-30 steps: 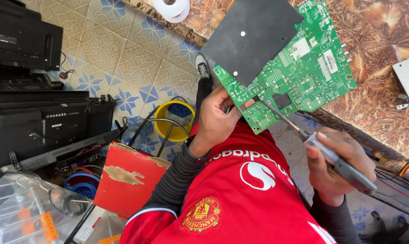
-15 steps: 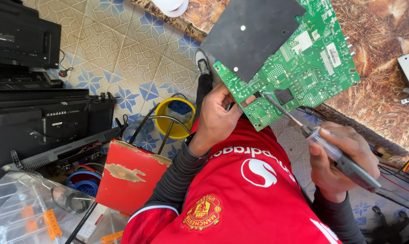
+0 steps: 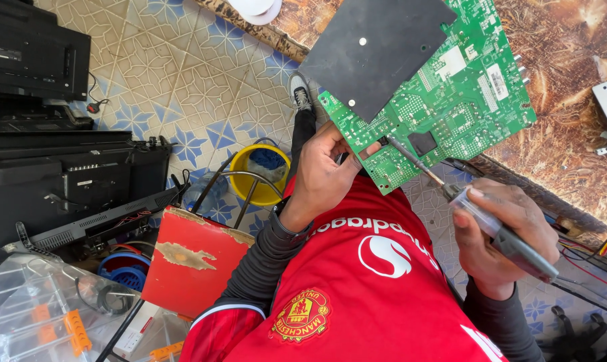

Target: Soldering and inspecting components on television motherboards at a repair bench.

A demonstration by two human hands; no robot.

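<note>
Now, soldering iron on the circuit board.

Left hand (image 3: 323, 171) pinches the near-left corner of the green circuit board (image 3: 444, 107), fingers closed on its edge; right hand (image 3: 494, 234) is wrapped around the soldering iron (image 3: 471, 208), tip touching the board beside a black chip; a dark panel (image 3: 374, 50) overlaps the board's far-left part; yellow bucket (image 3: 258, 175) sits left on the tiled floor (image 3: 176, 74).

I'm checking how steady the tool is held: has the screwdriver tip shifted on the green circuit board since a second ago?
Cannot tell: the screwdriver tip touches the green circuit board beside the black chip, as earlier.
</note>
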